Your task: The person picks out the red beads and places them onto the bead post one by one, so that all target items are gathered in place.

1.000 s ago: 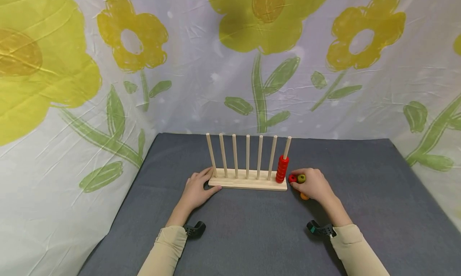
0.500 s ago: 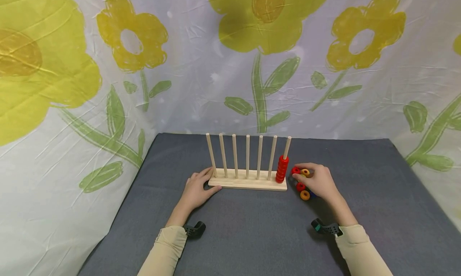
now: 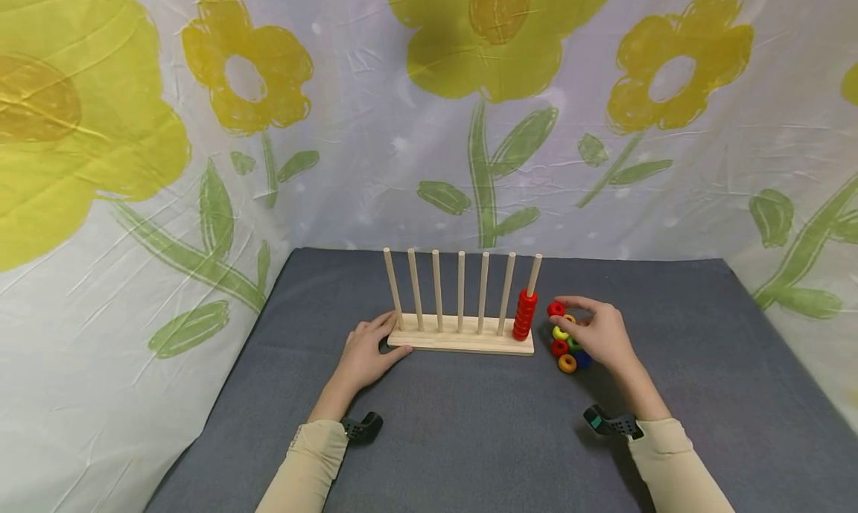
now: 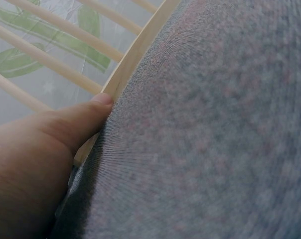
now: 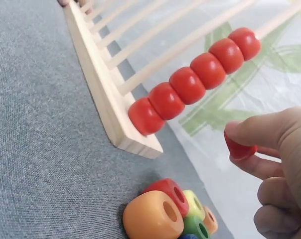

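A wooden peg rack (image 3: 462, 340) stands on the dark cloth, with several upright pegs. Red beads (image 3: 525, 316) are stacked on its rightmost peg. My left hand (image 3: 365, 353) holds the rack's left end, its thumb (image 4: 85, 117) against the front edge; the fingertips behind are partly hidden. To the right of the rack, my right hand (image 3: 599, 338) pinches a loose red bead (image 5: 240, 148) between thumb and fingers, off the cloth. Below it lie loose beads: an orange bead (image 5: 153, 215), a red bead (image 5: 169, 193), a yellow one, a green one and others.
Dark grey cloth (image 3: 456, 431) covers the table. A flower-printed curtain (image 3: 362, 163) hangs behind and at both sides. The other pegs (image 3: 461, 290) carry no beads. Each wrist wears a black band (image 3: 613, 424).
My right hand has moved away from the rack, to the right and slightly back, lifting the red bead and uncovering the loose beads beneath. The left hand and the rack have stayed put.
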`<state>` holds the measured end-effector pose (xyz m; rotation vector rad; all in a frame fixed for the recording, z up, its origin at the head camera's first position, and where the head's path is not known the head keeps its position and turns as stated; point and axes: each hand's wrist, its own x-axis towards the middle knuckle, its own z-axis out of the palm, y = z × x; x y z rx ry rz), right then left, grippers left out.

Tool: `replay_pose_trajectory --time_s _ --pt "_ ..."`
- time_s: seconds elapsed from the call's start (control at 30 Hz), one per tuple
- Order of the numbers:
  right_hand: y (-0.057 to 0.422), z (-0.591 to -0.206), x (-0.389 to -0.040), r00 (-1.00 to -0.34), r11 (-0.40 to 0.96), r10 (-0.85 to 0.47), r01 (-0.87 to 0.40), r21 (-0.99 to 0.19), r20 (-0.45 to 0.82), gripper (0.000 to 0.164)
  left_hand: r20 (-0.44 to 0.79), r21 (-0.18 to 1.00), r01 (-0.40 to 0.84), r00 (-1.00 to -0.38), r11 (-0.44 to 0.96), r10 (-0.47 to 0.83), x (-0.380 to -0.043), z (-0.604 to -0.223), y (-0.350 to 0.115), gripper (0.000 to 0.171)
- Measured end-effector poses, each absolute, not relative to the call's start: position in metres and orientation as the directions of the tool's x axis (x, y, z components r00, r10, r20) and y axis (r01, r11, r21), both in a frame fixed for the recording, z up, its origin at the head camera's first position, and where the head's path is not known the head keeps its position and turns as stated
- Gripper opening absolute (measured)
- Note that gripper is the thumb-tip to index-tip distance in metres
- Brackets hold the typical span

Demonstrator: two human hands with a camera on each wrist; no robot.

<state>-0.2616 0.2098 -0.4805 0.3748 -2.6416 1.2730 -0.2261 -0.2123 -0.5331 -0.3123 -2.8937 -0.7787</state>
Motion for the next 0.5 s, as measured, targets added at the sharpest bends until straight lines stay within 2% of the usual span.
replay_pose_trajectory --time_s 0.5 --pt "0.2102 -0.4730 -0.2581 -0.941 0.580 -0.134 -0.328 -0.746 0.309 0.041 0.182 0.489 0.232 -0.970 0.841 0.162 -0.2269 -0.5338 -0.2127 0.082"
